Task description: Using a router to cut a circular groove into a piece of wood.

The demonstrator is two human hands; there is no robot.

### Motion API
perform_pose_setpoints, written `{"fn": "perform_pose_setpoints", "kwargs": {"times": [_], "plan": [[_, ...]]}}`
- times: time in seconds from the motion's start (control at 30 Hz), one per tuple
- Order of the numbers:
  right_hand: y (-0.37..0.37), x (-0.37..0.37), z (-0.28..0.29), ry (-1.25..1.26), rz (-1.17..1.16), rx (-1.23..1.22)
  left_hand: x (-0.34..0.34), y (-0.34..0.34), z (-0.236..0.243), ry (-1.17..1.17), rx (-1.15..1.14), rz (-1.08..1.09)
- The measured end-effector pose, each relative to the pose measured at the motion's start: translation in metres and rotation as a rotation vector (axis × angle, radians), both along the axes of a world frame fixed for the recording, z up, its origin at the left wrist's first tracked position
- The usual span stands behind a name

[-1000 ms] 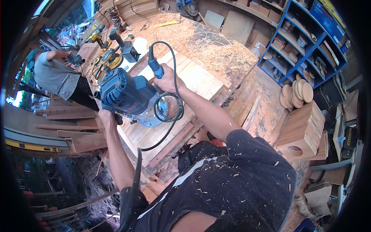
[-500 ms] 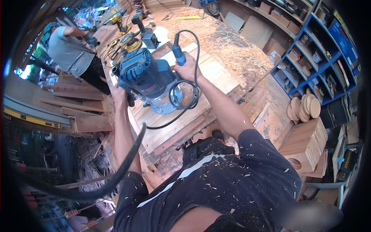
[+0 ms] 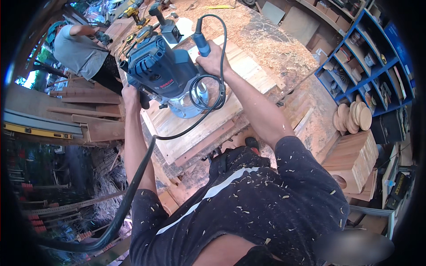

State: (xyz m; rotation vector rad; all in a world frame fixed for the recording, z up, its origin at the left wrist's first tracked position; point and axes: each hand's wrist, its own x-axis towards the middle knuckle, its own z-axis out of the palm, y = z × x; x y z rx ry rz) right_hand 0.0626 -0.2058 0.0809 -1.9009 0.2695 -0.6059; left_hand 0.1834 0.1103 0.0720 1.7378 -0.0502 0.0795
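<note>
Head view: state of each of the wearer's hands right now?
Left hand: closed, holding the router at its left side; grip partly hidden.
Right hand: closed around the router's blue upright handle.

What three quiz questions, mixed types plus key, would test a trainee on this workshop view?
1. True or false: the left hand and right hand both hold the router.
2. What colour is the shelf unit on the right? A) red B) blue C) white
3. Fill in: the wooden box at the right has a ____ hole in it.

Key: 1 true; 2 B; 3 round.
</note>
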Motion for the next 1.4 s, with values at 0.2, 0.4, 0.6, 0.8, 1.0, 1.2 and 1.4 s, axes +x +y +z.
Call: {"fn": "perform_pose_setpoints", "kwargs": {"times": [0.2,0.4,0.6,0.8,1.0,1.2,1.4], "plan": [[0.006,-0.017,0.002,-0.059,-0.024,0.067,0.001,0.002,-0.004,0.054,0.021,-0.027],[-0.058,-0.054,0.049,-0.138,-0.079,0.023,-0.028,-0.075,0.031,-0.227,-0.181,-0.223],[-0.199,-0.056,0.086,-0.288,-0.223,-0.108,0.053,-0.235,0.034,-0.253,-0.302,-0.315],[-0.330,-0.069,0.040,-0.173,-0.488,-0.100,0.045,-0.433,0.029,-0.242,-0.250,-0.497],[-0.393,-0.074,-0.008,-0.064,-0.599,0.007,0.075,-0.521,-0.028,-0.126,0.093,-0.394],[-0.411,-0.060,-0.029,0.003,-0.628,-0.018,0.100,-0.512,-0.046,-0.124,0.281,-0.550],[-0.430,-0.060,-0.061,-0.103,-0.482,-0.140,-0.061,-0.358,-0.043,-0.226,0.612,-0.385]]}}
